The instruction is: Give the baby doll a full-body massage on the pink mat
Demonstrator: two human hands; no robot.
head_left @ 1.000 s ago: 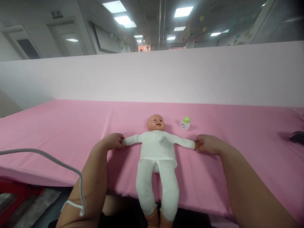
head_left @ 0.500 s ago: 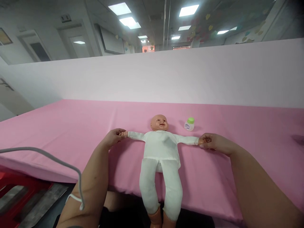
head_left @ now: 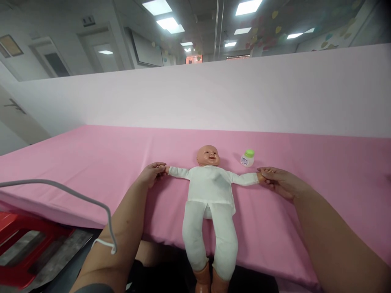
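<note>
White-clad doll (head_left: 210, 185) lies between left hand (head_left: 153, 173) and right hand (head_left: 282, 182).

Premises appear to be a childcare training room — baby doll (head_left: 210, 185) on a pink-covered table (head_left: 122, 150), near; ceiling light panels (head_left: 157, 7), a wall board (head_left: 148, 49) and heart-shaped decorations (head_left: 277, 29) visible at far glass (head_left: 218, 30).

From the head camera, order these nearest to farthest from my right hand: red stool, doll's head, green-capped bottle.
1. Green-capped bottle: beyond and left of your right hand.
2. Doll's head: left of the bottle.
3. Red stool: at the lower left.
</note>
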